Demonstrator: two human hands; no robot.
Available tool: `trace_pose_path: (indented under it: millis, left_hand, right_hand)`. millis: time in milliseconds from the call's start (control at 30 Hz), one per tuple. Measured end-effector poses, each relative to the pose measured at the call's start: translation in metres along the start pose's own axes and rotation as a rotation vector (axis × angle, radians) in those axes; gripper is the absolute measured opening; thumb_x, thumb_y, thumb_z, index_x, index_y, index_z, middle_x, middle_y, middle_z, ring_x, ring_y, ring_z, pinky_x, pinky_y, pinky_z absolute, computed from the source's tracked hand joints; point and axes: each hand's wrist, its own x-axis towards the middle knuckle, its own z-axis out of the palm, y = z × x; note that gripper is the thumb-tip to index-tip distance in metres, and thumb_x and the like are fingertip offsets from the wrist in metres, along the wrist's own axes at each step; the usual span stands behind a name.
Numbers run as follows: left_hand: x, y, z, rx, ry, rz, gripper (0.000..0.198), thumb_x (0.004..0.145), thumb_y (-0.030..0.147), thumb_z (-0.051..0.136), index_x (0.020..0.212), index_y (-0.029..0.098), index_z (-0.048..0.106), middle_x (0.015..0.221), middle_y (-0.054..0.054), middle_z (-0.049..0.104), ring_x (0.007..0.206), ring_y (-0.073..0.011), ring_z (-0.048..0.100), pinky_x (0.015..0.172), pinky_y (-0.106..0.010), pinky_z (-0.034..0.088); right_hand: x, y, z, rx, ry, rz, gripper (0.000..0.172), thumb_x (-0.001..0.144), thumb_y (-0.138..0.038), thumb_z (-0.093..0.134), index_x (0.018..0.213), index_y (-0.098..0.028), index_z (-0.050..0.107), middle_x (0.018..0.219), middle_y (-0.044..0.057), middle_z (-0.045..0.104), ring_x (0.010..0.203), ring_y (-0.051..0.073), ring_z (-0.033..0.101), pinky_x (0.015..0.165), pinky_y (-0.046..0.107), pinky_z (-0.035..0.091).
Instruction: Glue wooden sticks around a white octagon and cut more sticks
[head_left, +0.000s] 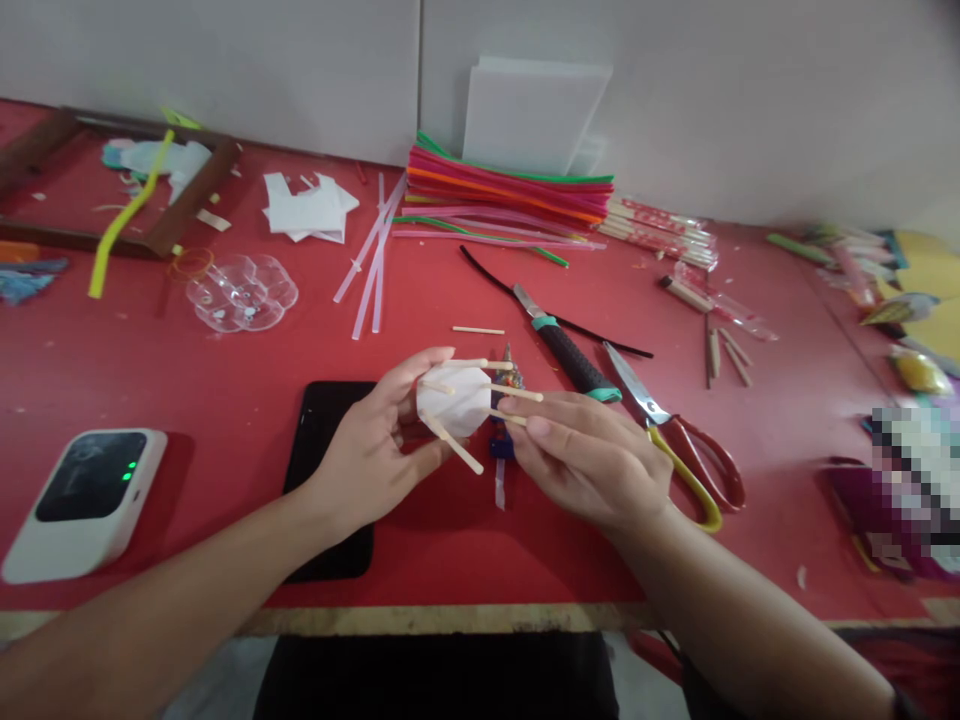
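Observation:
A small white paper piece [454,400] with rounded edges is held up over the table's front half. Several thin wooden sticks [466,456] stick out from it in different directions. My left hand [382,440] is closed around its left side, with the thumb below and a finger above. My right hand [592,455] pinches one of the sticks [504,415] at the paper's right edge. Behind the right fingertips lies a small blue item [501,445] with a pointed metallic tip, partly hidden. One loose stick [478,330] lies just beyond the hands.
A black phone [330,540] lies under my left wrist, and a white device [86,505] stands left. A black-handled cutter [574,355] and scissors [660,420] lie right. Colourful pipe cleaners [510,195], a plastic palette [244,292] and a wooden frame [161,235] are farther back.

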Motion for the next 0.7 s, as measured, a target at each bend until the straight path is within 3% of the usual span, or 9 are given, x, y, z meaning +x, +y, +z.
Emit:
trace_pose_path:
  millis: [167,300,700]
  left_hand:
    - [0.0000,0.0018,0.0007,-0.007,0.009,0.000,0.063,0.081,0.023,0.080,0.137,0.024,0.050,0.133,-0.008,0.069,0.114,-0.0241,0.072,0.102,-0.038,0.059]
    - [-0.0001,0.0024,0.0011,-0.022,0.012,-0.011,0.063,0.081,0.023,0.080,0.137,0.025,0.050,0.131,-0.008,0.070,0.114,-0.0238,0.072,0.102,-0.038,0.059]
    - [0.0014,0.0007,-0.0006,-0.044,0.009,-0.030,0.064,0.079,0.025,0.082,0.134,0.024,0.051,0.134,-0.011,0.067,0.114,-0.0251,0.072,0.096,-0.036,0.061]
  right_hand:
    - [-0.0005,-0.0013,0.0002,-0.007,-0.003,0.025,0.055,0.079,-0.006,0.078,0.128,-0.025,0.062,0.103,0.007,0.081,0.091,0.022,0.079,0.071,0.032,0.071]
    - [-0.0004,-0.0018,0.0006,0.005,0.004,-0.003,0.054,0.078,-0.005,0.079,0.128,-0.019,0.064,0.105,0.011,0.080,0.093,0.023,0.079,0.075,0.033,0.071]
    - [-0.0002,-0.0011,0.0002,0.024,-0.012,-0.014,0.049,0.080,-0.005,0.077,0.125,-0.017,0.065,0.106,0.012,0.079,0.094,0.024,0.078,0.079,0.035,0.070]
